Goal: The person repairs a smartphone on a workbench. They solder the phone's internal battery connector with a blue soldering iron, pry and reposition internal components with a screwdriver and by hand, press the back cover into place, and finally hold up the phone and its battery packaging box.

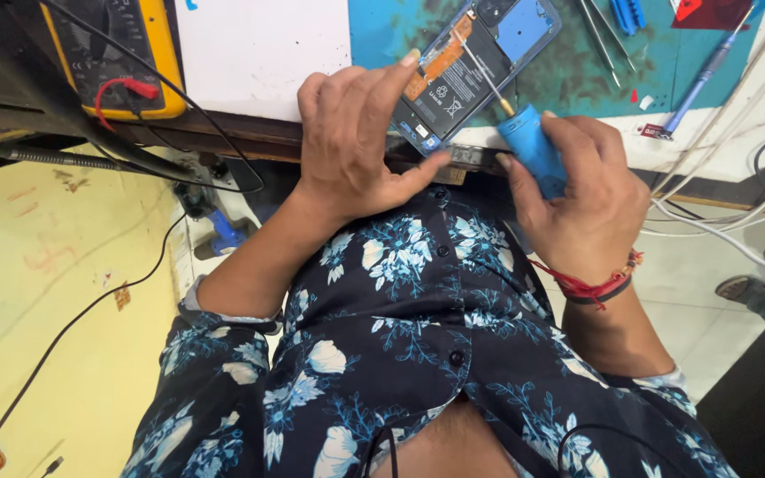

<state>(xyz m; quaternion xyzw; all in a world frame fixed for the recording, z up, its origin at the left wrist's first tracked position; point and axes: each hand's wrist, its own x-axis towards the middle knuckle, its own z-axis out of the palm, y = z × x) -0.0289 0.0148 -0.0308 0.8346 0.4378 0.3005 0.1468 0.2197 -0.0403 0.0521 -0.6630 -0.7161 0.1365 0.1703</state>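
Teal mat: left hand fingers clamped on opened phone; right hand gripping blue screwdriver.

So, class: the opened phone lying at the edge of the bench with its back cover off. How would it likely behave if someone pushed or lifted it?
The opened phone looks flat and thin, so it would probably slide, not roll. It sits at the bench edge, so a push could tip it off; the left hand steadies it. Its exposed parts likely make it fragile where the screwdriver in the right hand works.
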